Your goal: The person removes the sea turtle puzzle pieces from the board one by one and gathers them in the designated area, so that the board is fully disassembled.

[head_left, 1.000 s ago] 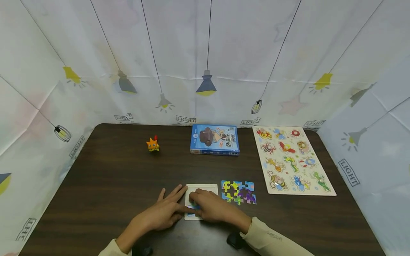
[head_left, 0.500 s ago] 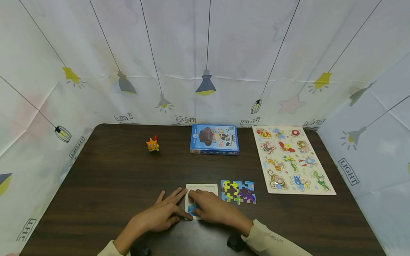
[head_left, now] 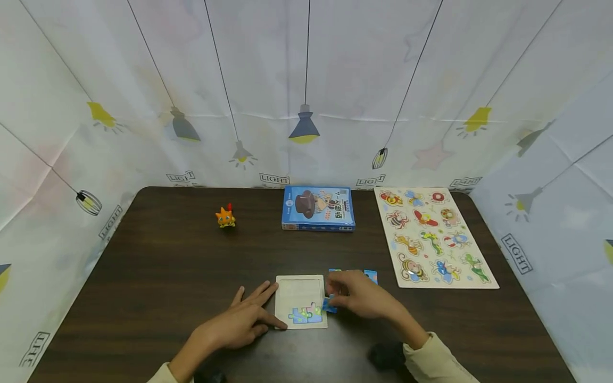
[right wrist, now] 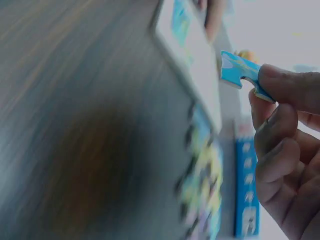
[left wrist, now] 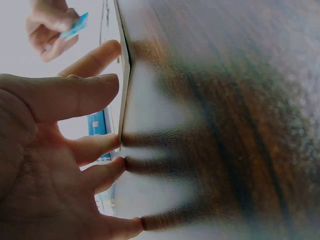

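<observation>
A pale puzzle tray point(head_left: 299, 292) lies on the table with joined pastel puzzle pieces point(head_left: 306, 314) in its lower part; its lower left corner is bare. My left hand point(head_left: 241, 322) has its fingers spread, fingertips at the tray's left edge, as the left wrist view also shows. Just beyond the tray's right edge, my right hand point(head_left: 364, 293) pinches a blue puzzle piece point(right wrist: 237, 70) between thumb and fingers. Loose puzzle pieces point(right wrist: 205, 175) lie right of the tray, mostly hidden under the right hand in the head view.
Toward the back stand a small orange toy figure point(head_left: 225, 217) and a blue boxed game point(head_left: 318, 208). A wooden board of cartoon animals point(head_left: 436, 239) lies at the right. A printed curtain point(head_left: 268, 80) hangs behind the dark table point(head_left: 167, 250).
My right hand has moved right, off the tray, with a blue puzzle piece in its pinch. The blue seen at the tray's lower left corner is gone. The left hand stays nearly still.
</observation>
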Demonstrator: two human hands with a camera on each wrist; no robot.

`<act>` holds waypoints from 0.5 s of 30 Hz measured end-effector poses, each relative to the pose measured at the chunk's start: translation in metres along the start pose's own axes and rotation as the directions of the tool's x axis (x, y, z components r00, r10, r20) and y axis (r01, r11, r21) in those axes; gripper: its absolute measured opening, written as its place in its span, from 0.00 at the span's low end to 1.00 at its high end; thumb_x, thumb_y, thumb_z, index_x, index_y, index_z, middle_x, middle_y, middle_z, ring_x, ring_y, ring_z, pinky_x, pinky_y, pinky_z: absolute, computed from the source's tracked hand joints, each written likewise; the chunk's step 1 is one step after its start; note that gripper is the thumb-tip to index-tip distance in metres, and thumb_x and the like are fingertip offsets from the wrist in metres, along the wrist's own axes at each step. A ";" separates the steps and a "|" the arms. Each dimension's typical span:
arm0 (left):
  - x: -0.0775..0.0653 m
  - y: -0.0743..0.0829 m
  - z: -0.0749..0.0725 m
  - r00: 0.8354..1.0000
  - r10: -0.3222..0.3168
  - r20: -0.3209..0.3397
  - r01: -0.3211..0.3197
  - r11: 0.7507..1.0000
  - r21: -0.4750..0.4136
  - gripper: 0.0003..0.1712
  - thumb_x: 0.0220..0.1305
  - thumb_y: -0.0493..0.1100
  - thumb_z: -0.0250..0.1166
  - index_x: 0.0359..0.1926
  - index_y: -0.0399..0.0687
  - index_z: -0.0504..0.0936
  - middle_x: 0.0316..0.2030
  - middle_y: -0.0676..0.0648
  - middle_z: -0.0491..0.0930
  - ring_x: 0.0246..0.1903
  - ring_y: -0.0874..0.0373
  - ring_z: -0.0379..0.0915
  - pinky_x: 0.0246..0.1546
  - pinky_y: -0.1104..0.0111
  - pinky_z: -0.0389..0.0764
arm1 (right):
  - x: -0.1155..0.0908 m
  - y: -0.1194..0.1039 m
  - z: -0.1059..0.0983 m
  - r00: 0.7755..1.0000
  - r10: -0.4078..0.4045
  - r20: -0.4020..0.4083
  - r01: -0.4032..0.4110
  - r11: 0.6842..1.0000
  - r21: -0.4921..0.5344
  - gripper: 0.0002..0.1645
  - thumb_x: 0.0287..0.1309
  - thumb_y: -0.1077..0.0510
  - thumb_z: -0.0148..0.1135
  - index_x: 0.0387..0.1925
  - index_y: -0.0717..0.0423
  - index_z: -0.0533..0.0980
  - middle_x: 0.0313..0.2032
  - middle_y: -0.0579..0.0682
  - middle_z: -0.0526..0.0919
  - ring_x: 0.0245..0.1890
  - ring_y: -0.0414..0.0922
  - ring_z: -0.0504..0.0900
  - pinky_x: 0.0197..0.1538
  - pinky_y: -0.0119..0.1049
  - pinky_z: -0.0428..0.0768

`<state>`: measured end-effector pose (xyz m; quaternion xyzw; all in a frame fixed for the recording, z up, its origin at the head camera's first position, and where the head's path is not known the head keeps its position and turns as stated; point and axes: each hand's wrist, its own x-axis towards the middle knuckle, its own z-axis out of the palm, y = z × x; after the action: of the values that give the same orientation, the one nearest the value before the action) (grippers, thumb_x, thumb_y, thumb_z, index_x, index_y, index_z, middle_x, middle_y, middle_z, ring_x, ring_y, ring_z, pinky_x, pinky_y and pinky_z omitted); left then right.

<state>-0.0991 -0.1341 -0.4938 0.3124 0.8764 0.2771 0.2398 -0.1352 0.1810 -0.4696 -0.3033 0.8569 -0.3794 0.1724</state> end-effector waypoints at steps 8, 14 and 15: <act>-0.001 0.001 -0.002 1.000 0.015 -0.002 -0.015 1.000 -0.008 0.24 0.71 0.36 0.64 0.56 0.72 0.87 0.80 0.40 0.47 0.79 0.40 0.34 0.67 0.26 0.33 | -0.016 0.022 0.007 0.998 0.028 -0.064 -0.034 0.996 -0.088 0.13 0.57 0.67 0.72 0.29 0.51 0.75 0.24 0.37 0.71 0.25 0.33 0.69 0.29 0.30 0.71; -0.001 0.000 -0.001 1.000 0.010 -0.001 -0.010 1.000 -0.008 0.23 0.71 0.37 0.64 0.56 0.73 0.87 0.80 0.41 0.47 0.79 0.40 0.34 0.66 0.25 0.33 | -0.013 0.015 0.019 0.987 0.060 -0.146 -0.092 0.971 -0.221 0.13 0.53 0.65 0.76 0.27 0.49 0.77 0.22 0.35 0.70 0.23 0.32 0.68 0.28 0.31 0.69; -0.001 0.000 -0.001 1.000 0.005 -0.001 -0.005 1.000 -0.007 0.23 0.71 0.37 0.64 0.56 0.73 0.87 0.80 0.41 0.47 0.80 0.41 0.34 0.67 0.26 0.33 | -0.012 0.014 0.021 0.986 0.069 -0.149 -0.103 0.967 -0.234 0.13 0.53 0.64 0.76 0.27 0.49 0.77 0.22 0.35 0.70 0.23 0.33 0.67 0.28 0.31 0.69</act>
<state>-0.0991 -0.1349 -0.4934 0.3139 0.8746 0.2809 0.2399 -0.1202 0.1850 -0.4923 -0.2570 0.9190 -0.2849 0.0903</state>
